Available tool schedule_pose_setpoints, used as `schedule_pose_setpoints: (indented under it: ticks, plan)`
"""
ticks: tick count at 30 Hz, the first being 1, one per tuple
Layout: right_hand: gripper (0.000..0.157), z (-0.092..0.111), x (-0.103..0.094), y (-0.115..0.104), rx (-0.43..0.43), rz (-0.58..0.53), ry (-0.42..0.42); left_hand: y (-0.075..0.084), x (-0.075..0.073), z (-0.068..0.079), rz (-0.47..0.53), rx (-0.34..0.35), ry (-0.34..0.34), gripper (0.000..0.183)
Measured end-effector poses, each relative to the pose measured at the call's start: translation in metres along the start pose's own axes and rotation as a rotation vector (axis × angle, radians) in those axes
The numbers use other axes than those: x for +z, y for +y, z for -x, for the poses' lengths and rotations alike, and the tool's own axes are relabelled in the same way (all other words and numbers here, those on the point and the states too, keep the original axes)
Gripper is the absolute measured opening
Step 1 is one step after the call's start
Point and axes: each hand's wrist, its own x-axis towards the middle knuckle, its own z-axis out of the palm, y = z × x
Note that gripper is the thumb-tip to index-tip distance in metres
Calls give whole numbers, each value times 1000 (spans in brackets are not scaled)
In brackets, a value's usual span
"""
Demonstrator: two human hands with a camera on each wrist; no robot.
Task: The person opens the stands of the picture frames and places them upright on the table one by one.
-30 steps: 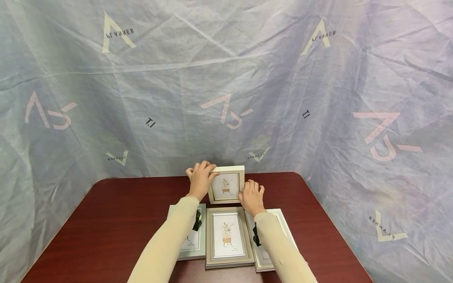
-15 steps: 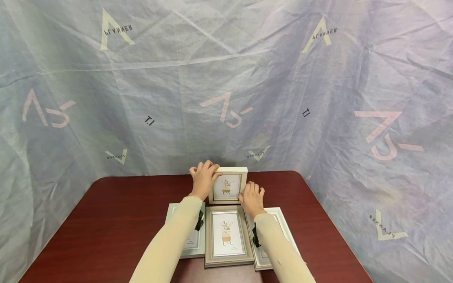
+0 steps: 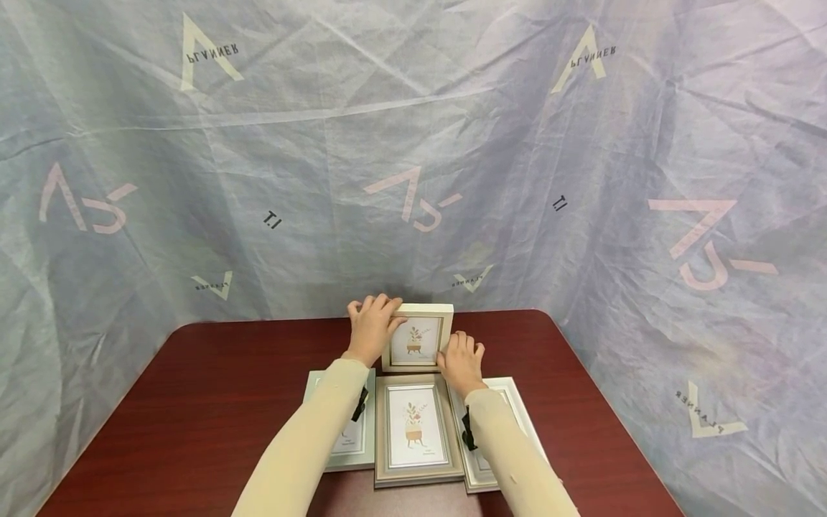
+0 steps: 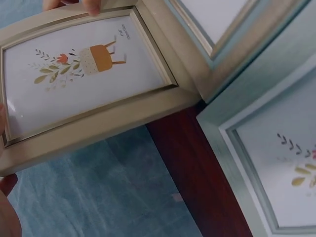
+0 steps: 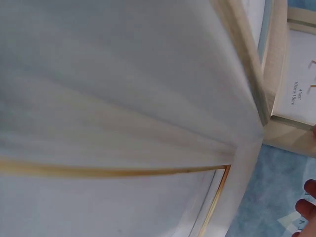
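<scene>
A small cream picture frame [image 3: 416,341] with a potted-plant print stands upright toward the back of the table. My left hand [image 3: 371,334] grips its upper left corner, thumb over the front and fingers behind. At the lower right edge, my right hand [image 3: 461,361] pinches the side of it, its thumb [image 4: 91,6] on the front face in the left wrist view. Right before it lies a beige picture frame [image 3: 413,431], flat. A pale green picture frame [image 3: 368,452] lies to the left and a white picture frame [image 3: 520,409] to the right, both partly hidden by my forearms.
The dark red table [image 3: 194,409] extends on both sides of the picture frames. Behind and around it hangs a grey printed cloth [image 3: 323,179], close to the table's back edge.
The upright picture frame has shifted slightly to the right at its top, and my left hand has moved with it. My right hand has stayed nearly in place.
</scene>
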Motion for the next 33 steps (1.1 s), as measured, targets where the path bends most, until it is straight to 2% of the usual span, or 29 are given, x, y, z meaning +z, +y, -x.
schedule_pose_setpoints:
  ticks: [3, 7, 16, 20, 27, 33]
  plan:
    - [44, 0, -3, 0, 3, -18, -25, -2, -1, 0, -18, 13, -11, 35]
    - [45, -1, -8, 1, 12, -50, -84, -4, -3, -1, -25, -2, -30, 34]
    - [44, -4, -17, 0, 44, -114, -218, -5, -7, -1, -43, -27, -97, 48]
    - [51, -5, -20, -1, 52, -115, -257, -6, -8, -2, -59, -42, -165, 54]
    - [62, -5, -21, -2, 63, -132, -296, -7, -6, -4, -103, -86, -365, 70]
    - [66, -7, -24, -4, 71, -156, -332, -5, -4, -8, -110, -122, -430, 77]
